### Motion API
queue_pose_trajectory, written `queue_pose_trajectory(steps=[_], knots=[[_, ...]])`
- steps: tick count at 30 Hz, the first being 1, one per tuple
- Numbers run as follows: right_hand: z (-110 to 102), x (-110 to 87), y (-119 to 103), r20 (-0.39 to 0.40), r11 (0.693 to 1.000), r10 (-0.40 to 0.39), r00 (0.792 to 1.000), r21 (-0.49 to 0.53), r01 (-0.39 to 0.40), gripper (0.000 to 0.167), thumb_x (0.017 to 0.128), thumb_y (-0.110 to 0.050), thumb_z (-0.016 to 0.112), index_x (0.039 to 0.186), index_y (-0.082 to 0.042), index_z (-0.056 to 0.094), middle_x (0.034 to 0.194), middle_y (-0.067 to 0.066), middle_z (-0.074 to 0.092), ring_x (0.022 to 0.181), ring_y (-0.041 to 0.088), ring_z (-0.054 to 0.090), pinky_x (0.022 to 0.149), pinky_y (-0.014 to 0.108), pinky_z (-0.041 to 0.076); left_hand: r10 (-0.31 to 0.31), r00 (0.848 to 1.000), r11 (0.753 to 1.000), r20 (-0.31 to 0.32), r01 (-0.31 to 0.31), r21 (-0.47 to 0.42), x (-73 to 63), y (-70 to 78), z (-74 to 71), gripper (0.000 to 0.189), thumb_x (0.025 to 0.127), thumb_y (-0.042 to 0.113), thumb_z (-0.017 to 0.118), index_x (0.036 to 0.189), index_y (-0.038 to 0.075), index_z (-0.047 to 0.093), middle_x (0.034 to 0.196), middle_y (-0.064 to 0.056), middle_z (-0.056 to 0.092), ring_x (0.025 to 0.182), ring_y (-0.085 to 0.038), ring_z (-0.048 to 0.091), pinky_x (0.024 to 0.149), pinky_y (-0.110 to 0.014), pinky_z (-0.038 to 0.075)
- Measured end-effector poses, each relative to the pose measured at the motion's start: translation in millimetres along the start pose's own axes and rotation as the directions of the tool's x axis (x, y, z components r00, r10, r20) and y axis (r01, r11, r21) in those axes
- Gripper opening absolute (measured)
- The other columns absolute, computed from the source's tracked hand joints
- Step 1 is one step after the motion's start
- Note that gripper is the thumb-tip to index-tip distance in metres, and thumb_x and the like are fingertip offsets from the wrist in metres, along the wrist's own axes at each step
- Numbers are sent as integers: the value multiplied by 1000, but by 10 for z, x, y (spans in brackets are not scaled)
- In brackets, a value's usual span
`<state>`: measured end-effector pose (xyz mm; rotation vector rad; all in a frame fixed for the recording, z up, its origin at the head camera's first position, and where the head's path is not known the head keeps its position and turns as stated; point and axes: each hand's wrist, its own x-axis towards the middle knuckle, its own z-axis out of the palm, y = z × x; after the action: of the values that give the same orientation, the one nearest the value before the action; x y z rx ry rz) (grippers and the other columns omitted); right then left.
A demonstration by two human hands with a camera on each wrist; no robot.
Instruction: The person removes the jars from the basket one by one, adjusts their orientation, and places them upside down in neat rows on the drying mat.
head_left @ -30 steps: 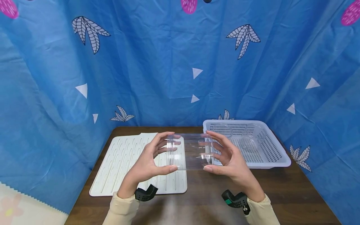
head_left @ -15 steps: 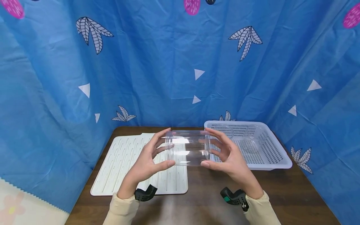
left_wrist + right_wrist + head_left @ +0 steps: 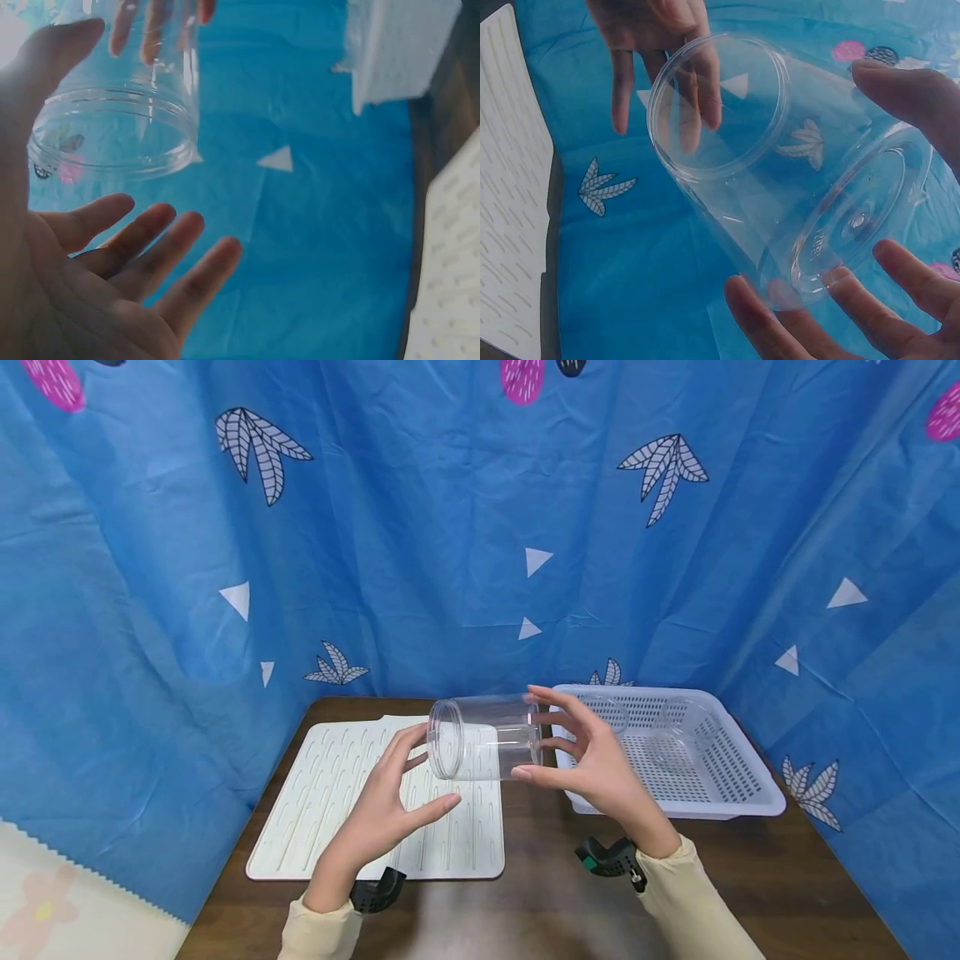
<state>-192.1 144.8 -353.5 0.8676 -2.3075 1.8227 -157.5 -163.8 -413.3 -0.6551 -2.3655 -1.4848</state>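
A clear plastic jar (image 3: 483,739) lies sideways in the air, its threaded open mouth turned left and its base to the right. My right hand (image 3: 592,756) grips the base end, thumb on the near side and fingers on the far side. In the right wrist view the jar (image 3: 780,172) shows a round moulded base near those fingers. My left hand (image 3: 386,814) is spread beside the mouth, thumb and fingers apart. From the left wrist, the left hand (image 3: 127,277) has relaxed fingers, with a gap between them and the rim.
A white ribbed drying mat (image 3: 322,810) lies on the left of the brown wooden table (image 3: 540,893). At the back right stands a white perforated basket (image 3: 750,793) with clear jars (image 3: 678,727) inside. A blue patterned curtain (image 3: 450,527) surrounds the table.
Both hands held the jar level before; the left hand has let go and drawn down. The right hand has moved the jar up and left, turning its mouth slightly toward me.
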Motion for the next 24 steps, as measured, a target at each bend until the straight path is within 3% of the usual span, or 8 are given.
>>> queue_pose_trajectory(steps=[7,13,16,19,21,24], knots=[[91,197,-25,4,987,-31,999,-155,32,92,80,-21,102,160,-28,56,156,-2,57,131,26,62,103,48,60,-23,999,976,-26,28,217,-159,-142,-39,87,97,36,87,165,9,41,167,-10,44,152,-36,46,117,-65,45],[189,370,-1,32,973,-53,998,-223,58,95,79,-28,103,161,-31,55,155,-4,57,127,21,65,101,45,61,-86,996,937,-30,91,337,-351,-319,-44,82,100,36,84,164,4,44,169,-15,40,155,-38,43,118,-66,43],[244,450,19,49,964,-50,998,-258,61,95,78,-32,103,160,-33,55,154,-8,58,126,18,65,102,45,61,-116,992,896,-59,130,425,-477,-426,-46,79,99,35,85,161,1,48,168,-20,41,152,-43,45,114,-67,47],[305,532,39,75,950,-54,996,-303,74,95,78,-36,103,161,-32,55,155,-9,57,127,17,63,102,47,60,-135,986,837,-96,165,522,-609,-529,-86,76,98,33,86,156,-3,52,165,-26,44,149,-47,47,111,-68,49],[345,587,57,96,943,-59,994,-321,87,95,79,-37,102,161,-31,55,156,-9,56,128,17,62,102,47,60,-145,982,798,-120,187,572,-698,-595,-139,75,96,30,88,152,-7,54,162,-30,45,148,-50,47,112,-68,48],[400,660,93,131,935,-78,988,-334,118,96,80,-34,101,163,-26,53,159,-6,55,129,19,61,101,47,60,-164,977,764,-136,213,610,-831,-694,-226,72,95,25,89,148,-11,56,160,-34,46,147,-54,45,116,-69,42]])
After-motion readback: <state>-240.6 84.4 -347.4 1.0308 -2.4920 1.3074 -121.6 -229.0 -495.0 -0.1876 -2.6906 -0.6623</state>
